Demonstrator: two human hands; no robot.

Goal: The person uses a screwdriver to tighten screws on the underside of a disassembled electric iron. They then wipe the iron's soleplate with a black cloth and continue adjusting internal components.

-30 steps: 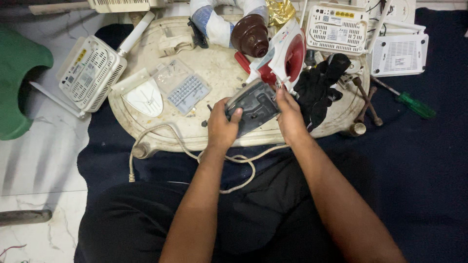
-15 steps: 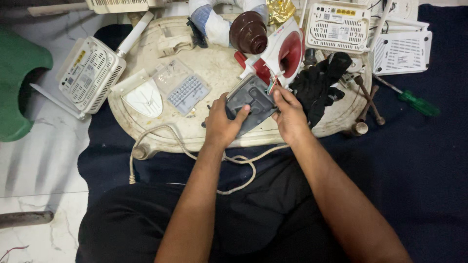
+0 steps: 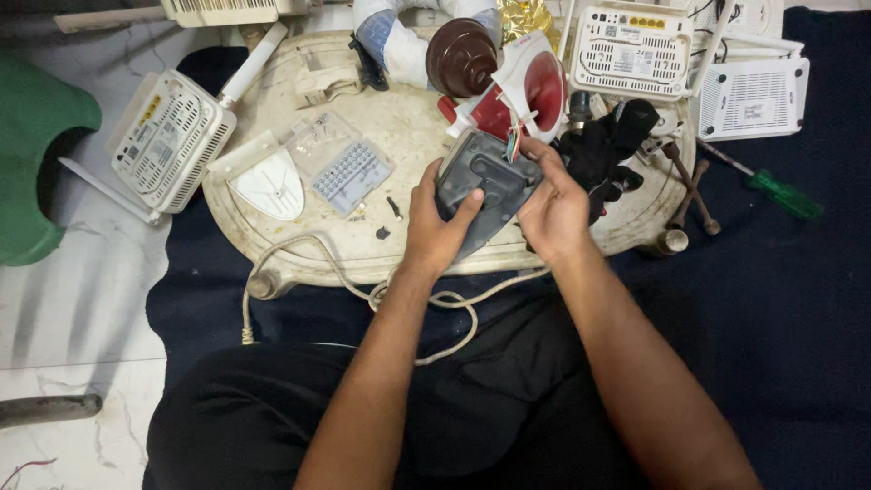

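Note:
A dark grey iron base plate [image 3: 484, 181] lies tilted over the cream oval tray [image 3: 408, 136]. My left hand [image 3: 437, 227] grips its near left edge, thumb across the top. My right hand [image 3: 555, 207] holds its right side, fingers pinching near the coloured wires [image 3: 515, 143] at its far end. The wires run to a red and white iron body [image 3: 526, 91] just beyond. A whitish cord [image 3: 363, 295] trails off the tray over my lap.
On the tray lie a clear plastic screw box [image 3: 340, 163], a white cover piece [image 3: 269, 184], a black glove [image 3: 603, 145] and small dark screws [image 3: 393, 209]. White routers [image 3: 168, 141] [image 3: 635, 50] [image 3: 753, 100] surround it. A green-handled screwdriver [image 3: 771, 191] and a green stool [image 3: 36, 163] sit aside.
The grey plate has swung more upright and shifted slightly away from me. My right hand moved from its near corner up to the wired far end.

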